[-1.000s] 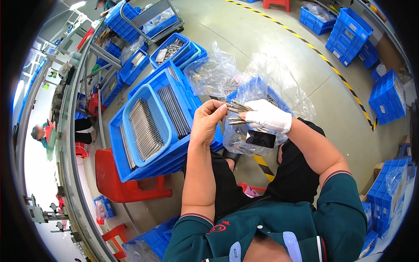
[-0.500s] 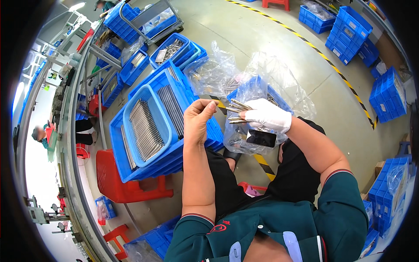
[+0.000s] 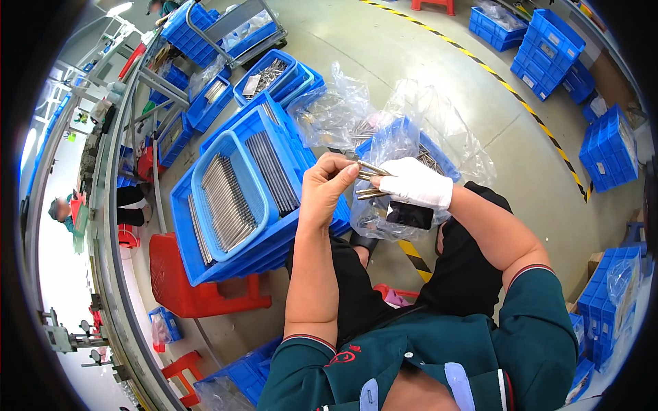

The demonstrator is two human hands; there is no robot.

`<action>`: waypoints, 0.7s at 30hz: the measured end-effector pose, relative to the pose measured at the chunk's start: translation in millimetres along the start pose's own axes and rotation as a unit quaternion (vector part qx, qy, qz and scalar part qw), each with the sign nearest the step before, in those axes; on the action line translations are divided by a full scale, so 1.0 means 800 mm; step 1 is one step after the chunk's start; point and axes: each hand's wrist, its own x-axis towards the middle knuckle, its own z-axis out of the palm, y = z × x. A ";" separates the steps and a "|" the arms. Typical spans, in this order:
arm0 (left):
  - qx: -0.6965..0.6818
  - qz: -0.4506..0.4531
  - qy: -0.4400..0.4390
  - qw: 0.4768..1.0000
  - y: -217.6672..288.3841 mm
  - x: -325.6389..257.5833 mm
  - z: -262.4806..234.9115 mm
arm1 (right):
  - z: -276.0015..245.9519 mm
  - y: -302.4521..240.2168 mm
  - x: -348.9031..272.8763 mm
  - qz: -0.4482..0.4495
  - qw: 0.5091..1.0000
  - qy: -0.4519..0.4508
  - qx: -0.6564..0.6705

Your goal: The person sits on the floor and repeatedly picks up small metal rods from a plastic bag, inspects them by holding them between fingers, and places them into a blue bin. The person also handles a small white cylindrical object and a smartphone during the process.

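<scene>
My right hand (image 3: 417, 183), in a white glove, is closed round several thin silver metal rods (image 3: 370, 193) that stick out to the left past its fingertips. My bare left hand (image 3: 325, 188) meets them there, thumb and fingers pinched at the end of an upper rod. Left of it, a light blue basket (image 3: 266, 205) holds a neat row of similar rods (image 3: 229, 205). This basket rests on a larger blue crate (image 3: 186, 257), where more rods lie alongside. Beneath my right hand is a plastic-lined blue bin (image 3: 447, 164) with loose rods inside.
A black phone-like slab (image 3: 410, 215) lies on clear plastic just below my right glove. Clear bags (image 3: 332, 103) spread over the floor ahead. A red stool (image 3: 171, 274) stands at left, beside a long metal-edged bench (image 3: 113, 226). Blue crates (image 3: 610, 151) are stacked at right.
My left hand has moved right and its fingertips have come onto the rod ends. My right hand still grips the rods, having shifted slightly left.
</scene>
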 end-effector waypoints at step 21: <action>-0.051 0.023 0.007 0.998 -0.006 0.002 0.007 | 0.006 0.008 -0.001 -0.007 0.999 0.015 0.036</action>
